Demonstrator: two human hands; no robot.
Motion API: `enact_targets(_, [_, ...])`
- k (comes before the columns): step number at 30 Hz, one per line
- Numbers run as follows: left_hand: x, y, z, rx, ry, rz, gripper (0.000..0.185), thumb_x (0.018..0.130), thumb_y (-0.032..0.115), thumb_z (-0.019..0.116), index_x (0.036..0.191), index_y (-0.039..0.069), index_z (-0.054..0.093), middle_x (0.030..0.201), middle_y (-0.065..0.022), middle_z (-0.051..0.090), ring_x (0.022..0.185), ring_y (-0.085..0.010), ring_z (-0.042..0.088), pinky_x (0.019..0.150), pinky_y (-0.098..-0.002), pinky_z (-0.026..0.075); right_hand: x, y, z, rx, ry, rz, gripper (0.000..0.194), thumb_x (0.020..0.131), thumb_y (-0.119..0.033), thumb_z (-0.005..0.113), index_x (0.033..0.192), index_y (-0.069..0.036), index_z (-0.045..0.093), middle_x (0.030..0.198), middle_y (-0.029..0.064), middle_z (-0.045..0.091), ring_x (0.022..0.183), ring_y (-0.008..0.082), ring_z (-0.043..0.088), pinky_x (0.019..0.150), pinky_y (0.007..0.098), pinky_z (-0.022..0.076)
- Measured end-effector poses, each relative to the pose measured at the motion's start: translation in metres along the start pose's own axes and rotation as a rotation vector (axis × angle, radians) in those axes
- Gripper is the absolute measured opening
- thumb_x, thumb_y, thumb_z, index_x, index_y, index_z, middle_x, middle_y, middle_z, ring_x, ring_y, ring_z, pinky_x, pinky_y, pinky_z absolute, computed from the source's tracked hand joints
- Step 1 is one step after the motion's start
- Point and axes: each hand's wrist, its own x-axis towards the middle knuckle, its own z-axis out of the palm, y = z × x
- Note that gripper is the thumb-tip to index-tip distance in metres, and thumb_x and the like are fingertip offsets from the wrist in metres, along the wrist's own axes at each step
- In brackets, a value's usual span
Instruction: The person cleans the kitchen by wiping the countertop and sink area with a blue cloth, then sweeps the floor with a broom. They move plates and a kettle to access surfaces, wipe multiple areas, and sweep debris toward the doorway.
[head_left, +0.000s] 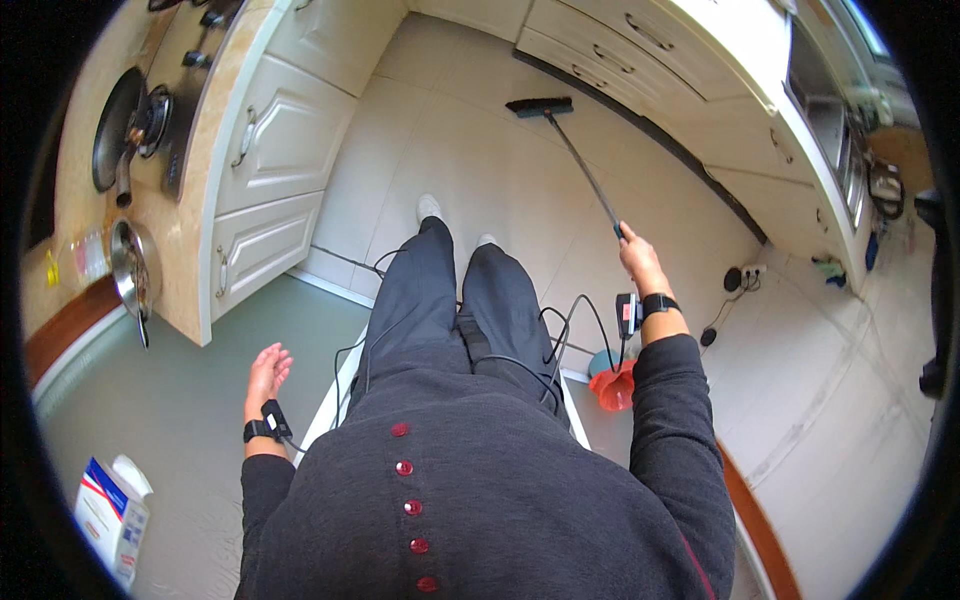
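My right hand (639, 256) is closed around the upper end of a long-handled broom (585, 169), out in front and to the right of my legs. The broom's dark bristle head rests on the light floor tiles, near the base of the right-hand cabinets. My left hand (268, 373) hangs at my left side with its fingers loosely curled and apart, touching nothing. Both wrists carry black straps with small devices and cables.
White cabinets (285, 135) flank the floor on both sides. On the left counter are a frying pan (120, 127) and a metal bowl (135, 270). A red plastic bag (616, 388) lies beside my right leg. A power socket (752, 273) with cords is at right, a printed carton (109, 517) lower left.
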Motion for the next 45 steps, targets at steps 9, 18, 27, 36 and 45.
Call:
enact_targets(9, [0.033, 0.046, 0.034, 0.136, -0.111, -0.041, 0.027, 0.097, 0.021, 0.053, 0.122, 0.011, 0.057, 0.100, -0.0025, 0.066, 0.082, -0.0126, 0.065, 0.065, -0.0243, 0.052, -0.202, 0.191, 0.137, 0.438, -0.394, 0.556, 0.053, 0.094, -0.025, 0.046, 0.146, -0.028, 0.036, 0.118, 0.0273, 0.060, 0.097, 0.0389, 0.064, 0.072, 0.0429, 0.0539])
enact_targets(18, [0.028, 0.181, 0.136, 0.370, -0.269, 0.280, 0.033, 0.096, 0.024, 0.055, 0.126, 0.009, 0.053, 0.109, -0.0039, 0.064, 0.087, -0.0098, 0.063, 0.072, -0.0213, 0.051, -0.362, 0.197, 0.255, 0.148, -0.611, 0.456, 0.048, 0.093, -0.022, 0.046, 0.141, -0.023, 0.043, 0.100, 0.0195, 0.067, 0.077, 0.0315, 0.067, 0.068, 0.0429, 0.0543])
enact_targets(27, [0.040, 0.179, 0.146, 0.487, -0.274, 0.175, 0.030, 0.096, 0.022, 0.054, 0.124, 0.010, 0.054, 0.106, -0.0023, 0.064, 0.085, -0.0106, 0.065, 0.069, -0.0211, 0.051, -0.386, 0.260, 0.204, 0.723, -0.731, 0.832, 0.036, 0.094, -0.020, 0.050, 0.128, -0.015, 0.060, 0.074, 0.0025, 0.058, 0.054, 0.0131, 0.052, 0.050, 0.0272, 0.0434])
enact_targets(36, [0.060, 0.167, 0.129, 0.493, -0.248, 0.083, 0.031, 0.096, 0.018, 0.052, 0.125, 0.008, 0.053, 0.105, -0.0058, 0.064, 0.081, -0.0124, 0.066, 0.061, -0.0204, 0.054, -0.374, 0.255, 0.135, 1.041, -0.371, 0.975, 0.045, 0.099, -0.023, 0.046, 0.143, -0.033, 0.043, 0.062, -0.0001, 0.051, 0.044, 0.0084, 0.040, 0.038, 0.0239, 0.0353])
enact_targets(45, [0.013, 0.220, 0.173, 0.554, -0.297, 0.281, 0.027, 0.096, 0.021, 0.054, 0.121, 0.012, 0.055, 0.105, -0.0011, 0.063, 0.085, -0.0097, 0.064, 0.069, -0.0215, 0.051, -0.293, 0.242, 0.250, 1.489, -0.121, 1.060, 0.048, 0.101, -0.029, 0.039, 0.147, -0.037, 0.030, 0.068, 0.0050, 0.050, 0.049, 0.0137, 0.047, 0.039, 0.0275, 0.0422])
